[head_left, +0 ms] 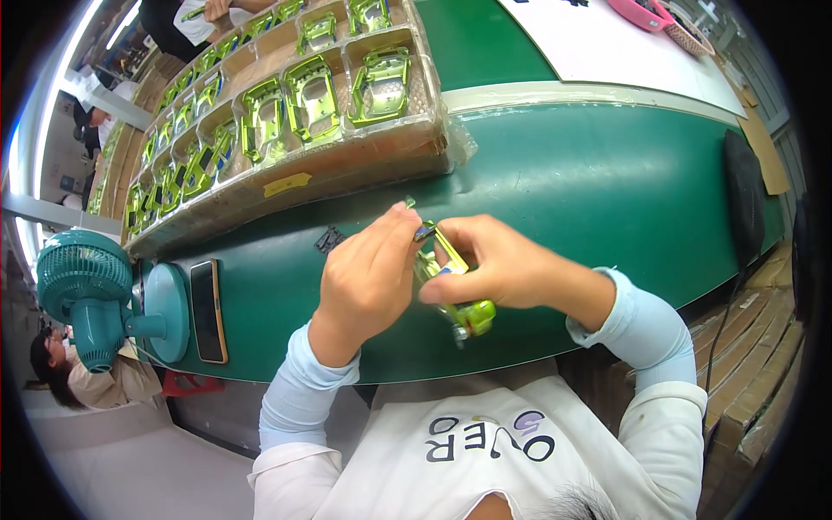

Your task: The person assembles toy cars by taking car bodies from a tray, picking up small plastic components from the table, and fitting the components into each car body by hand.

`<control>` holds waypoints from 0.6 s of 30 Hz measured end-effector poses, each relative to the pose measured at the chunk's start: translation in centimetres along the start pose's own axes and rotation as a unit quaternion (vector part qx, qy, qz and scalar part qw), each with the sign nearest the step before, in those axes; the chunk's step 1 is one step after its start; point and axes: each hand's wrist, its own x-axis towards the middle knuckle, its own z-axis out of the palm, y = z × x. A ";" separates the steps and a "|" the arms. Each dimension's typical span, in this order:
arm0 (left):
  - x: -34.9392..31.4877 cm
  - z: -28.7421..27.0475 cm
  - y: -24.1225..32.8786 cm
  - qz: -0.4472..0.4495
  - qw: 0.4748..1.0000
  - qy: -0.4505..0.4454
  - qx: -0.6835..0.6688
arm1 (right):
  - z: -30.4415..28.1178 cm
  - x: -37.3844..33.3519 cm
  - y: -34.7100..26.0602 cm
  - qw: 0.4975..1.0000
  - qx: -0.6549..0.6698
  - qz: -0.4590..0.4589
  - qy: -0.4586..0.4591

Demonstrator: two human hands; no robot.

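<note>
A shiny lime-green frame-shaped part [478, 317] is held above the green tabletop, in front of my chest. My right hand [511, 264] grips it from the right, thumb across its near side and fingers behind. My left hand [368, 276] is closed at the part's upper left, its fingertips pressed together against the edge. A small dark piece [424, 232] shows between the two hands; how it sits on the part is partly hidden by my fingers. On the table just left of my left hand lies a small cluster of black pieces [329, 240].
A large cardboard box [347, 161] with compartments of similar green parts stands at the far left. Nearer left are a teal fan [85, 277] and a phone [208, 310]. A white board [624, 65] with a pink ring-shaped item [640, 12] lies at the far right. Other people sit leftward.
</note>
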 end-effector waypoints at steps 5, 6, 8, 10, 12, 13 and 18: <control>-0.1 0.4 -0.3 -0.023 0.997 0.022 -0.069 | -1.1 -0.4 -1.4 0.963 -0.246 -0.067 0.092; 0.0 0.5 -0.2 -0.044 0.992 0.008 -0.118 | -1.3 -0.3 -1.2 0.944 -0.220 -0.193 0.153; -0.1 0.4 0.3 -0.071 0.987 -0.009 -0.147 | -1.5 -0.1 -1.2 0.914 -0.236 -0.296 0.147; 0.0 0.1 1.0 -0.124 0.973 -0.037 -0.193 | -1.5 -0.2 -1.0 0.881 -0.284 -0.354 0.133; 0.5 -0.3 1.1 -0.143 0.962 -0.060 -0.224 | -1.6 -0.4 -0.9 0.857 -0.331 -0.366 0.148; 0.6 -0.3 1.1 -0.161 0.951 -0.080 -0.253 | -1.5 -0.4 -0.8 0.858 -0.330 -0.365 0.147; 0.4 -0.2 0.8 -0.157 0.953 -0.091 -0.243 | -0.7 -0.5 -0.6 0.855 -0.370 -0.333 0.145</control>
